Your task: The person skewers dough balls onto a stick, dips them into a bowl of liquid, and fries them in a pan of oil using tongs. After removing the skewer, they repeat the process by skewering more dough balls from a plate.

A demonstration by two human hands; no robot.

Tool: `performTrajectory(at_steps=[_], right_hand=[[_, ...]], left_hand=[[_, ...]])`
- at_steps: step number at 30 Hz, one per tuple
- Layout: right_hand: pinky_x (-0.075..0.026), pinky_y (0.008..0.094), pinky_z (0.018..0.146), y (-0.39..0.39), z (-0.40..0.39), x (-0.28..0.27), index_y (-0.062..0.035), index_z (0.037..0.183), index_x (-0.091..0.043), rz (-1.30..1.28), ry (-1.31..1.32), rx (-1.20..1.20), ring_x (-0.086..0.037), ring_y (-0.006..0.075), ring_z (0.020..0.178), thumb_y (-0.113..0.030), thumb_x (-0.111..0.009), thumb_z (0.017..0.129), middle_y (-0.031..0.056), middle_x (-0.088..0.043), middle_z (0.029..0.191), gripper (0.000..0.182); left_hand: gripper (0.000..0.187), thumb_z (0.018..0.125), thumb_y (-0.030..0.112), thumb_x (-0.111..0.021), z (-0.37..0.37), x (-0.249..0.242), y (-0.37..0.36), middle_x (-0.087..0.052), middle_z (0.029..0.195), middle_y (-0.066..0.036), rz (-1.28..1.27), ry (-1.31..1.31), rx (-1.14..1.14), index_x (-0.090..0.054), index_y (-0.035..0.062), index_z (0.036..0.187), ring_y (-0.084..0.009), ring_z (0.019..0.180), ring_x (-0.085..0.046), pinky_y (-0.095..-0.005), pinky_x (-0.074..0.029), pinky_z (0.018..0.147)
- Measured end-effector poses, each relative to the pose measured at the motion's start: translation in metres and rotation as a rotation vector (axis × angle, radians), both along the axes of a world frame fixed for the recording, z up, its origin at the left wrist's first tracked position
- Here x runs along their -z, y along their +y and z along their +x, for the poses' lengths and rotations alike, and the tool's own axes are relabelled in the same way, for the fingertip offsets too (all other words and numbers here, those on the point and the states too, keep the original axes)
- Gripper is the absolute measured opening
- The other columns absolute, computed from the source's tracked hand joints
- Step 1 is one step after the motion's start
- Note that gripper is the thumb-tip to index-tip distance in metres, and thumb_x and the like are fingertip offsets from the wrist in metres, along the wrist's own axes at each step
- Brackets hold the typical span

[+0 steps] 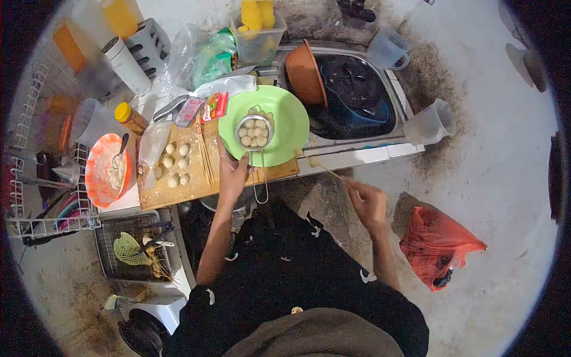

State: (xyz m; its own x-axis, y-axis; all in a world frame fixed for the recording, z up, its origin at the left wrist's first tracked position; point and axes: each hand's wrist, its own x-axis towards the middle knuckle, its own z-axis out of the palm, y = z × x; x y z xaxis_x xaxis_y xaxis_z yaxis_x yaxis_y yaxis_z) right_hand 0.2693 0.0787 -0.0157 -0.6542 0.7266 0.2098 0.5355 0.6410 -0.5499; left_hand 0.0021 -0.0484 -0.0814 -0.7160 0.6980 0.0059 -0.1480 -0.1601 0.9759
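Right now my left hand (232, 172) sits at the near edge of the green plate (285, 128), fingers curled around the wire handle of the small metal strainer (254, 132). The strainer rests on the plate, its bowl full of pale round balls (254, 134), and its handle runs straight back from the bowl toward me, so the long axis points from the plate down to my wrist. My left hand is closed on that handle where it leaves the bowl; the loop end hangs free below my palm.

My right hand (367, 202) is off to the right, out past the edge of the tabletop (357, 157), pinching a thin wooden skewer (328, 170). The skewer slants up and to the left from my fingers, and its tip, with one ball on it, lies near the plate's lower right rim. So the balls in the strainer lie up and to the left of the skewer tip, and the skewer's axis already points roughly at them. The left hand is much the nearer of the two to the strainer.

On the wooden cutting board (178, 190) to the left lie more balls and a bundle of bare skewers (204, 156). Further left an orange bowl (98, 178) holds a spoon.
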Motion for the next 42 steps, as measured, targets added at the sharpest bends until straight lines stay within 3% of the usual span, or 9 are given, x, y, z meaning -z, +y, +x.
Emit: performTrajectory(at_steps=[4, 6, 10, 16, 18, 30, 37, 40, 42], right_hand=[[-0.048, 0.0312, 0.056, -0.024, 0.004, 0.018, -0.0122, 0.097, -0.066, -0.087, 0.138, 0.122, -0.062, 0.0232, 0.060, -0.014, -0.060, 0.080, 0.0123, -0.064, 0.081, 0.019], [-0.049, 0.0242, 0.063, -0.030, 0.004, 0.018, -0.0047, 0.098, -0.065, -0.157, 0.052, 0.202, -0.064, 0.0124, 0.070, -0.010, -0.059, 0.081, 0.0133, -0.066, 0.086, 0.019], [-0.049, 0.0242, 0.063, -0.028, 0.008, 0.038, -0.0027, 0.098, -0.064, -0.195, 0.066, 0.220, -0.062, 0.0109, 0.069, -0.009, -0.059, 0.082, 0.0130, -0.066, 0.086, 0.019], [-0.046, 0.0228, 0.058, -0.029, 0.004, 0.042, 0.0008, 0.099, -0.063, -0.273, 0.030, 0.244, -0.055, 0.0064, 0.065, -0.009, -0.058, 0.083, 0.0100, -0.066, 0.080, 0.020], [-0.044, 0.0216, 0.056, -0.029, 0.003, 0.050, -0.0003, 0.099, -0.064, -0.221, 0.190, 0.209, -0.051, 0.0041, 0.062, -0.009, -0.058, 0.083, 0.0061, -0.065, 0.074, 0.020], [-0.042, 0.0213, 0.052, -0.029, -0.021, 0.023, -0.0062, 0.100, -0.065, -0.204, 0.036, 0.165, -0.049, 0.0034, 0.057, -0.013, -0.058, 0.083, 0.0029, -0.058, 0.060, 0.020], [-0.038, 0.0196, 0.051, -0.024, -0.010, 0.038, -0.0036, 0.099, -0.065, -0.238, 0.074, 0.209, -0.046, 0.0028, 0.058, -0.013, -0.058, 0.084, 0.0007, -0.060, 0.067, 0.019], [-0.039, 0.0205, 0.051, -0.010, 0.011, 0.029, -0.0014, 0.099, -0.064, -0.271, 0.144, 0.217, -0.049, 0.0033, 0.062, -0.012, -0.057, 0.084, 0.0057, -0.065, 0.075, 0.020], [-0.043, 0.0275, 0.050, -0.004, 0.019, -0.002, -0.0096, 0.093, -0.067, -0.465, 0.151, 0.315, -0.056, 0.0111, 0.052, -0.014, -0.060, 0.079, 0.0126, -0.065, 0.076, 0.016]], left_hand=[[0.079, 0.084, -0.006, -0.041, -0.001, 0.004, 0.002, -0.028, 0.133, -0.015, 0.018, 0.024, -0.009, 0.011, 0.0182, 0.138, -0.0197, 0.095, -0.053, -0.0275, -0.054, 0.064], [0.079, 0.084, -0.007, -0.042, -0.001, 0.004, 0.003, -0.028, 0.133, -0.015, 0.038, -0.008, -0.001, 0.010, 0.0180, 0.138, -0.0197, 0.097, -0.052, -0.0273, -0.054, 0.064], [0.079, 0.083, -0.008, -0.042, -0.001, -0.001, 0.002, -0.027, 0.133, -0.015, 0.002, 0.008, 0.012, 0.009, 0.0176, 0.138, -0.0197, 0.101, -0.049, -0.0268, -0.054, 0.065], [0.078, 0.083, -0.007, -0.042, -0.001, 0.000, 0.002, -0.025, 0.134, -0.016, 0.026, -0.010, 0.012, 0.007, 0.0182, 0.139, -0.0204, 0.103, -0.047, -0.0277, -0.054, 0.067], [0.078, 0.083, -0.007, -0.042, -0.002, 0.004, 0.003, -0.024, 0.135, -0.016, 0.040, 0.002, 0.015, 0.007, 0.0184, 0.139, -0.0209, 0.104, -0.047, -0.0282, -0.054, 0.067], [0.077, 0.083, -0.007, -0.042, -0.002, 0.005, 0.001, -0.026, 0.134, -0.016, 0.017, -0.039, 0.018, 0.007, 0.0146, 0.138, -0.0215, 0.103, -0.049, -0.0318, -0.054, 0.070], [0.078, 0.083, -0.007, -0.043, -0.003, 0.001, -0.001, -0.026, 0.134, -0.018, -0.020, -0.079, 0.031, 0.010, 0.0138, 0.138, -0.0210, 0.104, -0.048, -0.0296, -0.053, 0.070], [0.079, 0.083, -0.007, -0.043, -0.006, 0.012, 0.001, -0.024, 0.135, -0.018, 0.029, 0.035, 0.022, 0.010, 0.0139, 0.138, -0.0210, 0.105, -0.047, -0.0302, -0.053, 0.069], [0.079, 0.083, -0.006, -0.043, -0.005, 0.012, 0.001, -0.024, 0.135, -0.018, 0.035, 0.037, 0.005, 0.010, 0.0145, 0.138, -0.0208, 0.106, -0.046, -0.0299, -0.053, 0.069]])
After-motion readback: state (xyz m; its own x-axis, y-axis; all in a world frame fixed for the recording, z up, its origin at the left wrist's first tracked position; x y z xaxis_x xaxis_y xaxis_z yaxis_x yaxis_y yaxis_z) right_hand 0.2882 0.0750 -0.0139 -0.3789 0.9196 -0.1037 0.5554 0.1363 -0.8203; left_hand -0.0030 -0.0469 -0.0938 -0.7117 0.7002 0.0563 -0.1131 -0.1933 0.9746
